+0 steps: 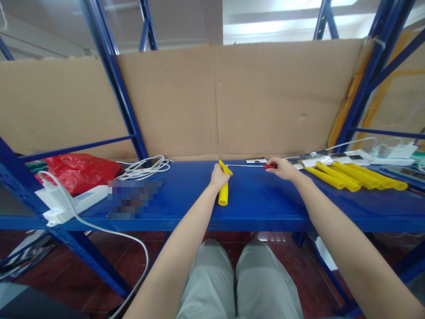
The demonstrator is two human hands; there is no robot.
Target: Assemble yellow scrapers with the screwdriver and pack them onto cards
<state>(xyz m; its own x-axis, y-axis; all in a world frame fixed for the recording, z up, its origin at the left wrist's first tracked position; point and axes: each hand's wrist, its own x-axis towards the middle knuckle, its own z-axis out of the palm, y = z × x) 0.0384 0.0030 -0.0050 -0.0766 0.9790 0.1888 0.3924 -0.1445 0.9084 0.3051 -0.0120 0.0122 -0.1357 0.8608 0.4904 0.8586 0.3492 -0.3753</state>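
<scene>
My left hand (219, 176) is closed around a yellow tube (223, 196) above the blue shelf. The tube's lower end points toward me, and an angled yellow piece (226, 167) shows at its top. My right hand (282, 169) grips the red handle of a screwdriver (247, 165). Its long thin metal shaft runs level to the left and reaches the angled yellow piece beside my left fingers. Whether the tip sits in a screw is too small to tell. To the right of my right hand, several yellow tubes (360, 177) lie side by side.
The blue shelf (262, 208) has a cardboard panel (265, 102) along its back. At left are a red plastic bag (81, 170), a coiled white cable (146, 168) and a white power strip (88, 198). A white cord (113, 232) hangs over the front edge. Blue posts (119, 88) frame the space.
</scene>
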